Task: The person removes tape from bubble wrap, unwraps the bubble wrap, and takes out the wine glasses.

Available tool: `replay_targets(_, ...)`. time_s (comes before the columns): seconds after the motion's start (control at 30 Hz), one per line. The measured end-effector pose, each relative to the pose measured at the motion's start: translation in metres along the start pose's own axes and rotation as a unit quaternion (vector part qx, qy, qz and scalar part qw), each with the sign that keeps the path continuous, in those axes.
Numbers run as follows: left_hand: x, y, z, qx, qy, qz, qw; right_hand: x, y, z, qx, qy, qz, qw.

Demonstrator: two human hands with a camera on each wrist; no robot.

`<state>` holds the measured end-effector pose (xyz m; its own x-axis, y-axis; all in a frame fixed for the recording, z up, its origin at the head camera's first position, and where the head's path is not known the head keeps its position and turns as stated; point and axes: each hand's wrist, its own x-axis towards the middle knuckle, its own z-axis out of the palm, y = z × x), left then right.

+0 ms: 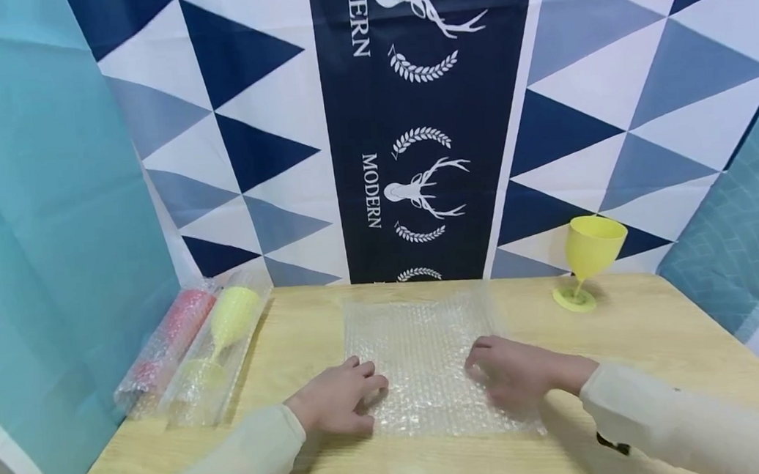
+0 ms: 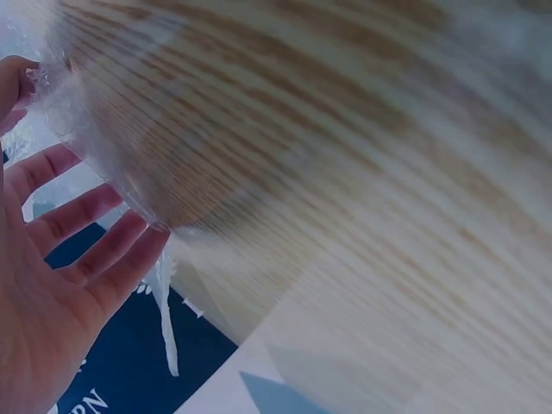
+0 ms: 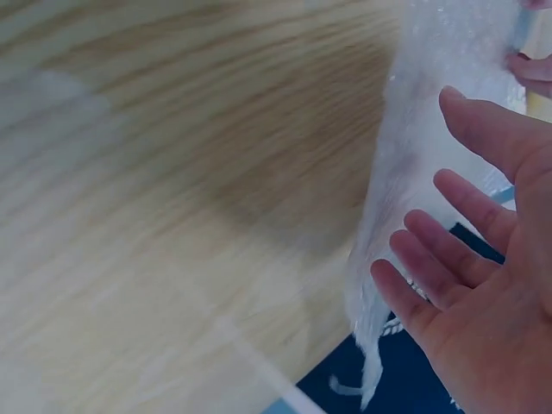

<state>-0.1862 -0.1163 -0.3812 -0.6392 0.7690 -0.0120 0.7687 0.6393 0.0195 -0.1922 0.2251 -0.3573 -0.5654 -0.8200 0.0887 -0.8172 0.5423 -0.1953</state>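
A clear sheet of bubble wrap [image 1: 424, 359] lies flat on the wooden table in front of me. My left hand [image 1: 338, 400] rests at its left edge, the fingertips touching the film; in the left wrist view those fingers [image 2: 82, 211] are spread and only slightly bent. Over the right edge is my right hand [image 1: 517, 373], a little blurred in the head view. The right wrist view has its fingers [image 3: 448, 259] loosely extended beside the bubble wrap [image 3: 431, 129], with nothing gripped.
A yellow plastic goblet [image 1: 595, 247] stands at the back right of the table [image 1: 429, 468]. To the left lie two wrapped bundles, a red one [image 1: 183, 320] and a yellow goblet in bubble wrap [image 1: 233, 317]. A patterned cloth [image 1: 279, 126] hangs behind the table.
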Motion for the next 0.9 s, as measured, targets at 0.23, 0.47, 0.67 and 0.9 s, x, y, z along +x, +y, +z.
replay_targets(0.23, -0.001, 0.005, 0.009, -0.102, 0.006, -0.012, 0.9947, -0.031, 0.013, 0.014, -0.004, 0.033, -0.026, 0.999)
replay_targets(0.47, -0.007, -0.002, -0.002, -0.196, 0.013, -0.068, 0.9781, -0.018, 0.019, 0.016, -0.023, 0.069, -0.079, 0.994)
replay_targets(0.67, -0.007, -0.004, -0.007, -0.188, 0.057, -0.056, 0.979, -0.01, 0.012, 0.014, -0.053, 0.06, -0.059, 0.995)
replay_targets(0.9, -0.012, -0.009, -0.026, -0.165, 0.15, -0.055, 0.9731, -0.003, 0.006, 0.009, -0.048, 0.015, -0.012, 0.999)
